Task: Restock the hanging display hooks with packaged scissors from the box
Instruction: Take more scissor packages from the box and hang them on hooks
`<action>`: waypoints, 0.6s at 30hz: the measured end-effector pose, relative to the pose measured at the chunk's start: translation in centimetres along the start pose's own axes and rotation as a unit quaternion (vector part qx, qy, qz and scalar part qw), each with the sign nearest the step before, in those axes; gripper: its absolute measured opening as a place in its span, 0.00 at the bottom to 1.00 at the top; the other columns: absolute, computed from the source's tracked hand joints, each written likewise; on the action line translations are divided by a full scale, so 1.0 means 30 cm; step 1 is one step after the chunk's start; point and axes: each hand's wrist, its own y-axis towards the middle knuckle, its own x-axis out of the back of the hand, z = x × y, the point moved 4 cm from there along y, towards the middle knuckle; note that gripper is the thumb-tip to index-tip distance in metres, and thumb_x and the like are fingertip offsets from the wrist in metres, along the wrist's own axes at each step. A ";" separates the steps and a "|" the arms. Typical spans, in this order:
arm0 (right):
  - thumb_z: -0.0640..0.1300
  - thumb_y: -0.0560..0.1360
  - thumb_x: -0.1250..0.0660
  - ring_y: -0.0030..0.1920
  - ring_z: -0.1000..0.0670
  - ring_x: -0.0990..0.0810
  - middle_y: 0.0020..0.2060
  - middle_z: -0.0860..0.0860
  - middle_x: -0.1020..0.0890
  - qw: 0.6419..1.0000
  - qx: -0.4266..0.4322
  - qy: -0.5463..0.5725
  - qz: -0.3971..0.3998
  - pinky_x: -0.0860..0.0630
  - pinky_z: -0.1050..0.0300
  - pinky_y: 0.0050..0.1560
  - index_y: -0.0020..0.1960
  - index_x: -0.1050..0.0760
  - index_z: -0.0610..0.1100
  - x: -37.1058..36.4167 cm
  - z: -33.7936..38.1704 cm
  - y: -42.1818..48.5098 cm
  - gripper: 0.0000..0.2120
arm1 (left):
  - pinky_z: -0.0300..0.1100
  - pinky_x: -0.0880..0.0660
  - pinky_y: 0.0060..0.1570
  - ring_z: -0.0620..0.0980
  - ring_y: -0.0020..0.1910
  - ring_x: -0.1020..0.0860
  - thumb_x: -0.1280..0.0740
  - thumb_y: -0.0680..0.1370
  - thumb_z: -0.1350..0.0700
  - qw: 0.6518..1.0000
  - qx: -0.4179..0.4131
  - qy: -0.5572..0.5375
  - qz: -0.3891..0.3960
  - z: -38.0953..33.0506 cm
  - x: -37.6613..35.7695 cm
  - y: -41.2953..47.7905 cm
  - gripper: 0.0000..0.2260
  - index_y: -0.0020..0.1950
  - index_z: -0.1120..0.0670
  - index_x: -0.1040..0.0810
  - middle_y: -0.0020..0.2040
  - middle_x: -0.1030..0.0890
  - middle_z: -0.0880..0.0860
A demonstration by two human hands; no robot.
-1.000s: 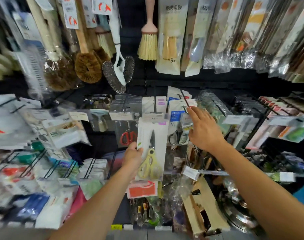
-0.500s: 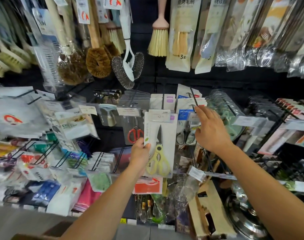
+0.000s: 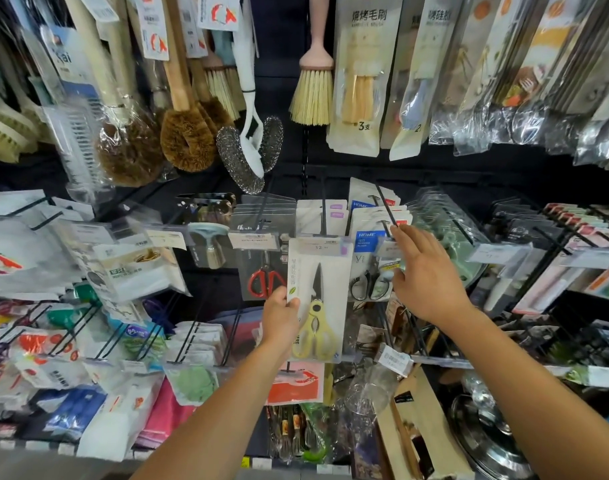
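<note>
Yellow-handled scissors pack [image 3: 316, 299] at hook [image 3: 386, 211] row.
Left hand [image 3: 279, 318] fingers grip the pack's left edge; right hand [image 3: 426, 278], fingers spread open, touches hook just right of it.

Yellow-handled scissors pack [image 3: 316, 299] upright at hook front [image 3: 325, 220]

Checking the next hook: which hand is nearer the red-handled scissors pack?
Left. The left hand holds the yellow scissors pack just beside the red-handled scissors pack; the right hand is farther right.
</note>
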 end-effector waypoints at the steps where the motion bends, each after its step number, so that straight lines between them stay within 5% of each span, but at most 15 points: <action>1: 0.36 0.72 0.33 0.73 0.40 0.37 0.71 0.40 0.32 1.000 0.000 0.000 -0.002 0.42 0.44 0.75 0.75 0.39 0.37 0.001 0.001 -0.001 0.33 | 0.37 0.31 0.33 0.45 0.34 0.26 0.41 0.79 0.65 1.000 0.000 0.000 0.001 0.009 -0.003 0.001 0.11 0.45 0.52 0.23 0.43 0.18 0.51; 5: 0.37 0.72 0.33 0.73 0.40 0.38 0.72 0.39 0.32 1.000 -0.006 -0.002 -0.003 0.42 0.44 0.75 0.75 0.38 0.36 -0.003 0.005 -0.001 0.33 | 0.30 0.31 0.30 0.40 0.34 0.25 0.40 0.79 0.65 1.000 -0.012 -0.007 0.005 0.007 -0.016 0.008 0.13 0.42 0.49 0.24 0.40 0.19 0.44; 18: 0.37 0.72 0.33 0.72 0.40 0.36 0.71 0.40 0.31 1.000 -0.027 0.005 -0.012 0.40 0.42 0.74 0.74 0.37 0.37 -0.008 0.014 0.001 0.32 | 0.42 0.30 0.41 0.51 0.40 0.24 0.40 0.79 0.65 1.000 0.001 -0.001 0.005 -0.026 -0.045 0.130 0.08 0.47 0.55 0.23 0.46 0.19 0.55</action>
